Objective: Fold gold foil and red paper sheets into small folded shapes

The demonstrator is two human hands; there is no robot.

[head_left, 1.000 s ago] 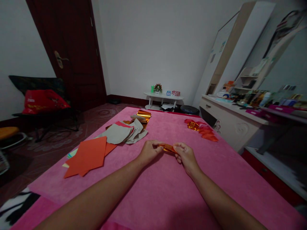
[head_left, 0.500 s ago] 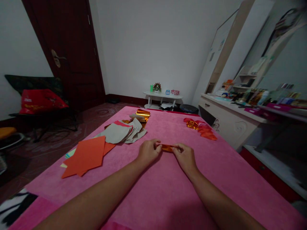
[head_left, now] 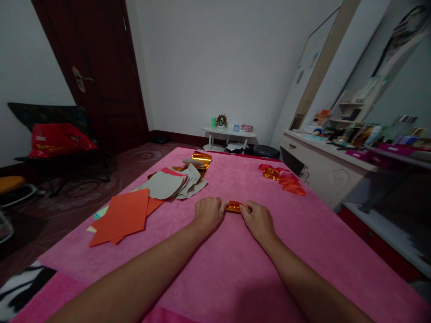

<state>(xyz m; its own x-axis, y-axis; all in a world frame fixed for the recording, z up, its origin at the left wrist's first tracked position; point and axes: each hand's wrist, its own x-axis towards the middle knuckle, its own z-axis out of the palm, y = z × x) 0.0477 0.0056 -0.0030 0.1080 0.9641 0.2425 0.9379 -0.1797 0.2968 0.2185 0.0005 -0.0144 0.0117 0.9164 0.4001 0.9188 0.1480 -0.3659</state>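
Note:
A narrow folded strip of shiny gold-orange foil paper (head_left: pixel 233 206) lies between my two hands over the middle of the pink cloth (head_left: pixel 215 260). My left hand (head_left: pixel 209 212) is closed, its thumb and fingers at the strip's left end. At the right end, my right hand (head_left: pixel 257 220) pinches the foil between thumb and fingers. To the left sit orange paper sheets (head_left: pixel 121 217) and a pile of grey-backed cut pieces (head_left: pixel 166 184). Beyond that pile is rolled gold foil (head_left: pixel 202 157). Folded red and orange pieces (head_left: pixel 291 185) rest at the far right, beside a gold foil piece (head_left: pixel 271 174).
A low white table (head_left: pixel 229 131) stands by the far wall. On the right is a white dresser (head_left: pixel 323 157) crowded with bottles. A red bag (head_left: pixel 60 140) rests on a chair at the left, near a dark door (head_left: pixel 97 76).
Both hands have shifted slightly on the foil strip. My left fingers are curled in more, and the strip between the hands looks shorter. The view has moved slightly.

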